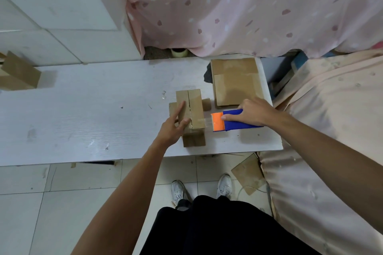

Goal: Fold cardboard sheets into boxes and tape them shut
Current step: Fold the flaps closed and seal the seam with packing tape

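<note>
At frame centre the cardboard box [195, 105] is pressed down by the left hand [172, 128], fingers straight; just right, the blue-and-orange tape dispenser [234, 125] is gripped by the right hand [256, 113].

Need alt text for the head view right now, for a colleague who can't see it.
A left hand presses straight fingers on a folded cardboard box on a white table while the right hand holds a blue-and-orange tape dispenser at the box's right side. Flat cardboard sheets lie behind.
</note>
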